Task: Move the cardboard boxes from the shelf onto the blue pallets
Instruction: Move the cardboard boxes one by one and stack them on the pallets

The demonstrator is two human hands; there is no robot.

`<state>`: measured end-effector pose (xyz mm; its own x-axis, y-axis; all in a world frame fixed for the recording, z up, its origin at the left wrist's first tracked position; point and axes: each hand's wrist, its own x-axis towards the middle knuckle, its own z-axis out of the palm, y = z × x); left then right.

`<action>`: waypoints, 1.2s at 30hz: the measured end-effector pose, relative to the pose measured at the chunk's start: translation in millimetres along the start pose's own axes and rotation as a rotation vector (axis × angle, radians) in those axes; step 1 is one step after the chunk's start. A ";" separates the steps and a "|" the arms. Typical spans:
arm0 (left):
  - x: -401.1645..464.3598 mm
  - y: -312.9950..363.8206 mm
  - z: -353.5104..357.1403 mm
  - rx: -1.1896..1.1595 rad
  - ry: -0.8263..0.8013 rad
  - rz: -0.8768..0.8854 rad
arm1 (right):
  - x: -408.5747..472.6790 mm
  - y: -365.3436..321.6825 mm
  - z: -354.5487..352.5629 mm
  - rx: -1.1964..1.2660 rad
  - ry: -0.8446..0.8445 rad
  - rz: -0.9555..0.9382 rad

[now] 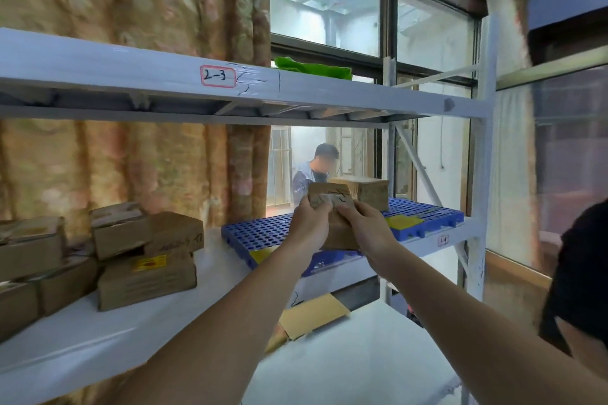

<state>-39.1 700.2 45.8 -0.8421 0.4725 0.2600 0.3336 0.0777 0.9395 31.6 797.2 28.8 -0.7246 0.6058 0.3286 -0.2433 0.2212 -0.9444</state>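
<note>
- I am holding a small brown cardboard box (339, 227) with both hands, above the front edge of the blue perforated plastic pallet (273, 233).
- My left hand (307, 227) is gripping the box's left side, fingers curled round its upper corner.
- My right hand (367, 227) is gripping the box's right side, thumb lying on its top.
- A second brown cardboard box (368, 191) is sitting on the pallet near its rear edge.
- A stack of brown cardboard boxes (144, 260) is resting at the left end of the white metal shelf (98, 332).
</note>
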 end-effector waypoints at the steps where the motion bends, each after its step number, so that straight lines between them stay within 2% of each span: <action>1: 7.7 -0.5 3.9 -0.006 -0.002 0.003 | 7.9 2.3 -1.9 0.006 0.004 0.003; 9: 57.9 6.9 55.3 -0.030 -0.021 0.055 | 60.5 15.6 -43.6 0.026 0.047 -0.018; 24: 118.6 45.4 227.3 -0.059 0.011 0.062 | 156.8 34.8 -206.1 -0.028 0.069 -0.028; 29: 146.3 53.3 245.4 -0.022 0.025 0.039 | 193.3 37.3 -221.9 -0.010 0.011 -0.022; 36: 201.9 62.2 235.2 0.015 0.085 0.021 | 253.7 30.5 -200.8 0.006 -0.082 -0.090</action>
<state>-88.7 1007.0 104.3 -0.8678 0.3978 0.2977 0.3569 0.0821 0.9305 -30.2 1111.0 86.0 -0.7500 0.5188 0.4104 -0.3139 0.2669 -0.9112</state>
